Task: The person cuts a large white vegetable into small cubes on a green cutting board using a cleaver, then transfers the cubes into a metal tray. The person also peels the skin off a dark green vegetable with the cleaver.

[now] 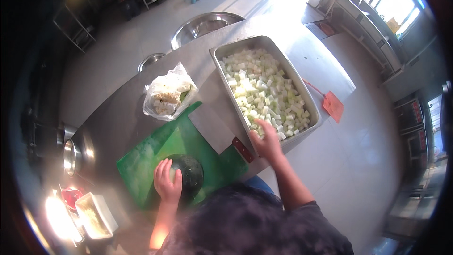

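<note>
My left hand [168,181] rests on a large dark green gourd or melon [191,174], whose pale cut part shows beside the fingers. The melon sits on a green cutting board [141,159]. At the near rim of a deep steel pan [231,102], my right hand [264,138] has its fingers over pale green-white cubes [269,92]; whether it pinches a cube is hard to tell. Between the hands a cleaver [212,127] lies flat, its blade on the board and its brown riveted handle [242,149] pointing towards the pan's near corner.
An open plastic bag [170,95] with whitish scraps lies beyond the board. A red fly swatter [332,106] sticks out past the pan's right side. Steel basins [208,26] stand beyond the table's far edge. A white rectangular container [95,216] is at the lower left.
</note>
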### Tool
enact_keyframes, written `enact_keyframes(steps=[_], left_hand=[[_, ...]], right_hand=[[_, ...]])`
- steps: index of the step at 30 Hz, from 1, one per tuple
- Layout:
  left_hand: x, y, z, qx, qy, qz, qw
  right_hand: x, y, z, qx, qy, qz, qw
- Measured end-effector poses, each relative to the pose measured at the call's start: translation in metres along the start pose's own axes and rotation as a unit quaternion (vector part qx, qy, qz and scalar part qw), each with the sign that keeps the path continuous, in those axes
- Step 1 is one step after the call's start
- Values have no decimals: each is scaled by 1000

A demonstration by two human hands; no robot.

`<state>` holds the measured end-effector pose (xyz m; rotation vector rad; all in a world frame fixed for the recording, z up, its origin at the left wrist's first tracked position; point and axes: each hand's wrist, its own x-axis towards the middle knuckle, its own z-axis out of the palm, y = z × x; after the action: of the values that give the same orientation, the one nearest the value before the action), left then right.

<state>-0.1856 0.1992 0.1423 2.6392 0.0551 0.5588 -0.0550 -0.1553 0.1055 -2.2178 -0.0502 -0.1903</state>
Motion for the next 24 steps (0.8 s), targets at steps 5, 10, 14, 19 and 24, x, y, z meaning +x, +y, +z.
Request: enact_keyframes(steps=[5, 10, 14, 19, 24], left_hand=[[-3, 4, 2, 7, -12, -60, 998], [21, 44, 15, 107, 0, -122, 987], [56, 124, 72, 175, -16, -63, 982], [130, 207, 165, -65, -59, 14, 996], [238, 194, 256, -64, -100, -8, 993]], right_hand=[[116, 110, -63, -156, 110, 14, 982], [208, 154, -45, -145, -89, 114, 979], [195, 123, -28, -145, -194, 61, 968], [197, 110, -68, -49, -400, -25, 915], [319, 128, -64, -38, -173, -181, 967]])
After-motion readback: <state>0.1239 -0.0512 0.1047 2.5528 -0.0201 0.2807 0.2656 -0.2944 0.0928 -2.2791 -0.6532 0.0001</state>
